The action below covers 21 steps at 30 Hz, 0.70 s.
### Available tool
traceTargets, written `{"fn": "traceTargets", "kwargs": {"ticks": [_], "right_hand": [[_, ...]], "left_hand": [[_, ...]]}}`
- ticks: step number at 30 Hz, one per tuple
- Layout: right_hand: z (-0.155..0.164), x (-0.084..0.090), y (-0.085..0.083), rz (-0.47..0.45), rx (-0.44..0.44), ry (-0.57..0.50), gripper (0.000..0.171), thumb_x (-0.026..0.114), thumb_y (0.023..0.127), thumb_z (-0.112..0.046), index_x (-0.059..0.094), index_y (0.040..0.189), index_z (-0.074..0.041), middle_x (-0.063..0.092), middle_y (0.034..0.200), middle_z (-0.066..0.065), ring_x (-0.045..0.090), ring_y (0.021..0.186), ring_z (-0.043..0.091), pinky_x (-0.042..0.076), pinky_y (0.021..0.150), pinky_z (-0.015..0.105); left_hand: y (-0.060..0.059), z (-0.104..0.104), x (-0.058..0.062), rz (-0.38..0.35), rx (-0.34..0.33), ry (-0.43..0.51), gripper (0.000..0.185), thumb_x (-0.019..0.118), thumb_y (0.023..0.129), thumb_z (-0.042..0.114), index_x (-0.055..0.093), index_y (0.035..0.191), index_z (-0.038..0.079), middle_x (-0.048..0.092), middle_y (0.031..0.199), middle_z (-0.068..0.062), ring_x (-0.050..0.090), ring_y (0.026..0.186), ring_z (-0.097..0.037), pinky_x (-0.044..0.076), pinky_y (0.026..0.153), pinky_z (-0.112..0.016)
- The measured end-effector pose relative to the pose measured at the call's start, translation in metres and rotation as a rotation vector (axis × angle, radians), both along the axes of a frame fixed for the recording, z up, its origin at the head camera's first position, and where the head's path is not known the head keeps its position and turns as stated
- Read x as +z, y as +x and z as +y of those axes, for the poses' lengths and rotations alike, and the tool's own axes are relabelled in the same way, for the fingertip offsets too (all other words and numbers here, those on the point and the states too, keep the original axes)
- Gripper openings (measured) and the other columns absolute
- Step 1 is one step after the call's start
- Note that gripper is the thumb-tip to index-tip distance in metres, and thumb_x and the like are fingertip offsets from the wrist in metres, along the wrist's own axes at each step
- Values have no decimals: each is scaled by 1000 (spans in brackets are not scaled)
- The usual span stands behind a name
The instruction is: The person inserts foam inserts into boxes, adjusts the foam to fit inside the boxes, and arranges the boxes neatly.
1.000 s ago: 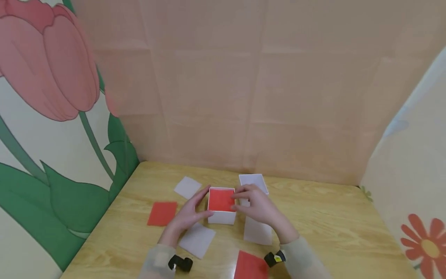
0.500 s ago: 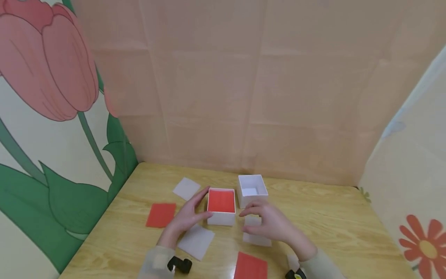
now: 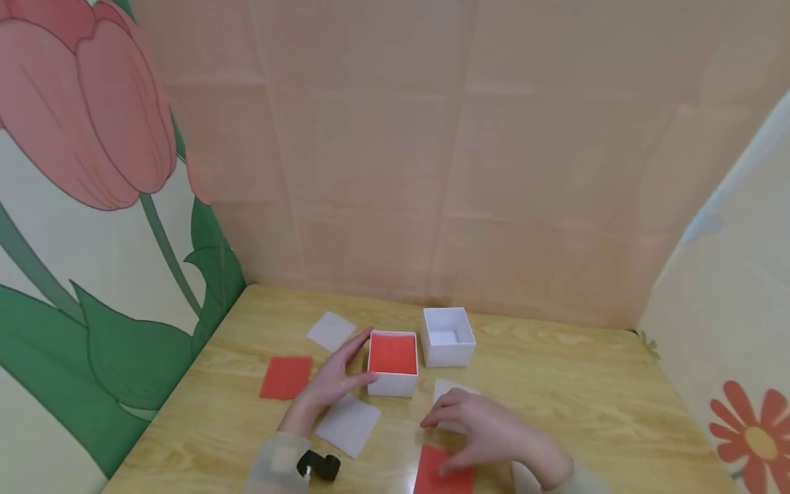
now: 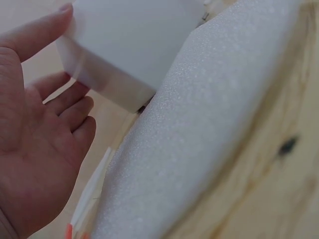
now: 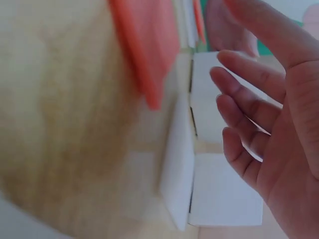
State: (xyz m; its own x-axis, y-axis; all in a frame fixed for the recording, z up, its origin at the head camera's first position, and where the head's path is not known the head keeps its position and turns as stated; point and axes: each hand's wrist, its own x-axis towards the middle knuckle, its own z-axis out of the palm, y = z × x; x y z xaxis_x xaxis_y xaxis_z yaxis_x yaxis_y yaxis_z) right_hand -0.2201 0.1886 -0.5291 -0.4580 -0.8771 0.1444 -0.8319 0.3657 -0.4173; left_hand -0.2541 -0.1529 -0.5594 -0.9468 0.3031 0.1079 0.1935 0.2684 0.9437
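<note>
My left hand (image 3: 330, 381) holds the left side of a white box (image 3: 392, 385), its thumb on the front wall and fingers along the side. A red square sheet (image 3: 392, 353) fills the top of that box. In the left wrist view the thumb and fingertips meet the box (image 4: 129, 45) at its corner. My right hand (image 3: 490, 429) hovers over a red square (image 3: 432, 473) near the front, fingers loosely bent and apart, holding nothing. The right wrist view shows this hand (image 5: 279, 114) with bare fingertips beside the red sheet (image 5: 149, 40).
A second white box (image 3: 448, 353), open at the top, stands right of the first. White foam squares lie at back left (image 3: 331, 331), in front of the left hand (image 3: 348, 425) and under the right hand (image 3: 447, 387). Another red square (image 3: 286, 377) lies at left.
My right hand has left the red sheet in the box and moved toward the front, to above the red square there. My left hand has stayed at the box.
</note>
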Motion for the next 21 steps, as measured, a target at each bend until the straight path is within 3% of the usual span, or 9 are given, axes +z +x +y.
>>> {"fn": "traceTargets", "kwargs": {"ticks": [2,6,13,21], "right_hand": [[0,0,3,-73,-2,52,56,83,87,-61,75,133,-30,66,122,-18,57,110,2,56,89,28],[-3,1,12,-134,-18,135,60,82,85,-66,71,136,-36,64,128,-20,56,114,2,57,91,28],[-7,-2,25,-5,27,137,74,73,82,-79,68,140,-33,62,132,-17,54,120,5,56,92,25],[-2,-3,29,-43,13,140,76,73,80,-81,67,141,-35,61,134,-17,53,121,6,57,88,26]], "left_hand": [[0,0,1,4,3,-6,90,84,94,30,35,170,22,31,175,-4,24,161,-35,24,127,-58],[0,0,2,0,7,-18,91,84,94,32,34,170,24,30,175,-3,24,161,-34,25,127,-57],[-1,-4,2,54,-8,-32,89,83,95,25,34,169,16,31,174,-7,25,161,-35,25,128,-56],[0,0,3,34,-13,-52,90,83,96,29,33,170,19,30,175,-4,25,161,-34,24,128,-56]]}}
